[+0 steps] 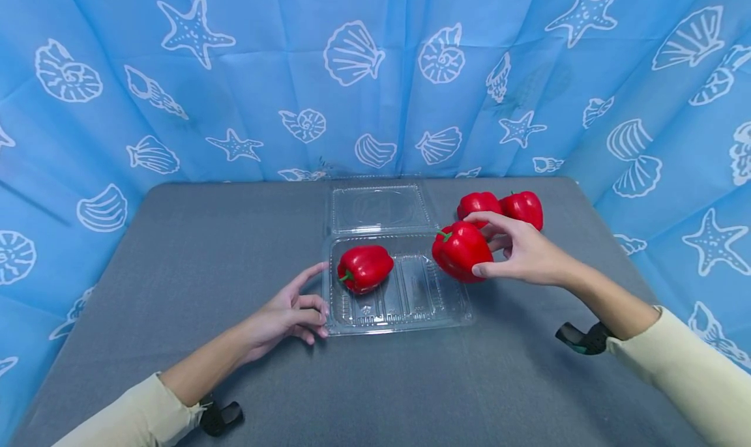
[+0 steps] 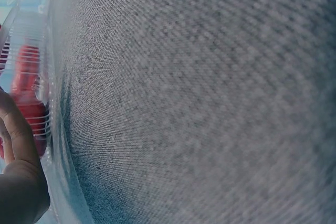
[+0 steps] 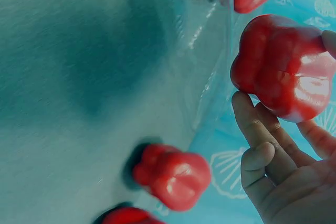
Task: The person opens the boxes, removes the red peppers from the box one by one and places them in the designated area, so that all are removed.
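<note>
My right hand [image 1: 519,248] holds a red bell pepper [image 1: 460,251] between thumb and fingers, over the right side of a clear plastic clamshell container [image 1: 405,320]. In the right wrist view the held pepper [image 3: 286,69] is clear of the table, fingertips along its side. A second bell pepper [image 1: 365,269] lies on its side in the container's left part, its green stem toward the near left. At the container's left edge rests my left hand [image 1: 287,313], fingers loosely bent and touching the rim. The left wrist view shows that hand [image 2: 21,156] beside the ribbed wall.
Two more bell peppers, one on the left [image 1: 478,204] and one on the right [image 1: 523,209], sit at the back right of the grey table [image 1: 235,238]. The container's lid [image 1: 378,209] lies folded back toward the blue shell-patterned curtain [image 1: 246,75].
</note>
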The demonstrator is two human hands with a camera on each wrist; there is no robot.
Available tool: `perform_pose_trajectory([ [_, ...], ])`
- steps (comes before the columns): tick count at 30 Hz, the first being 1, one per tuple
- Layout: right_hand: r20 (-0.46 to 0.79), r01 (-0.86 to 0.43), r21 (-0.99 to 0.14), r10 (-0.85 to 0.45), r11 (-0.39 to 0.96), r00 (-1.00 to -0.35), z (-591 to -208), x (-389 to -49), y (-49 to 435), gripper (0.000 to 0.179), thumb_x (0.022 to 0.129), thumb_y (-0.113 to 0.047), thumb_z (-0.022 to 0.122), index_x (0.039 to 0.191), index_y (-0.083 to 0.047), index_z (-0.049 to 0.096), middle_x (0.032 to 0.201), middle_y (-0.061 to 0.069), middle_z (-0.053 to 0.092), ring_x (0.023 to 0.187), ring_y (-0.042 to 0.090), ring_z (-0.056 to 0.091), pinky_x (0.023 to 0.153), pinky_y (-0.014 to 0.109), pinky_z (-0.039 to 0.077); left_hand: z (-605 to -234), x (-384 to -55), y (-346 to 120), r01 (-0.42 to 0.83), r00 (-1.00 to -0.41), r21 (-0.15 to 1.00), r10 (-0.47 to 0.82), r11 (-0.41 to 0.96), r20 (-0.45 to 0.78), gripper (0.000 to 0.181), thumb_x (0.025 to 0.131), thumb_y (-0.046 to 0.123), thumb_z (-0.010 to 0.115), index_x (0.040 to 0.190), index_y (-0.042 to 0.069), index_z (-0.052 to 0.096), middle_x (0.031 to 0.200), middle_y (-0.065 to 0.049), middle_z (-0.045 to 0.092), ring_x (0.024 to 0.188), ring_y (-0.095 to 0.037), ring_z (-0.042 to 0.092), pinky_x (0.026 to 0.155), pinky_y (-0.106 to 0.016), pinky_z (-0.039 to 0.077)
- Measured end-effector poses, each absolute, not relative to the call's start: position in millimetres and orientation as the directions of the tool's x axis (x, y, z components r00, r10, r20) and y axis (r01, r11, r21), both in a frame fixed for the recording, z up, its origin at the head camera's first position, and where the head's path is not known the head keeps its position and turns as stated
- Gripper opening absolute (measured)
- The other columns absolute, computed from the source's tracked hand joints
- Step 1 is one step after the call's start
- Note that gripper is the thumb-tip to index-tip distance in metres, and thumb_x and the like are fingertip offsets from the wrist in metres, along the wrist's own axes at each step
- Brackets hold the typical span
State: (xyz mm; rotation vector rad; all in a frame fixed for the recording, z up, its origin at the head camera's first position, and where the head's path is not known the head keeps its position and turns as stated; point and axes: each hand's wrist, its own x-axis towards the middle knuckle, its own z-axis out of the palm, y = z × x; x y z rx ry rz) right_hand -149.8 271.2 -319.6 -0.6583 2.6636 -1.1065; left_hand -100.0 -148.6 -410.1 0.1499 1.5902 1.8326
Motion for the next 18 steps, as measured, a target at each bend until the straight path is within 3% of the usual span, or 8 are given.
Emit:
perform_pose_trajectory([
  [18,-0.03,-0.208,-0.663,-0.303,0.719,-0.952,-329.2,-134.6,331.4,0.08,0.076,-0.017,0.084,0.143,-0.005,0.043,0.125,0.022,0.055,0.102,0.042,0.063,0.069,0.025,0.056,-409.3,-98.4,-148.7,-0.41,-0.754,0.912,0.57,-0.02,-0.327,0.095,0.087,0.002,0.067,0.159,0.032,0.012,0.096,-0.007,0.063,0.081,-0.022,0.069,0.065,-0.032,0.057],
])
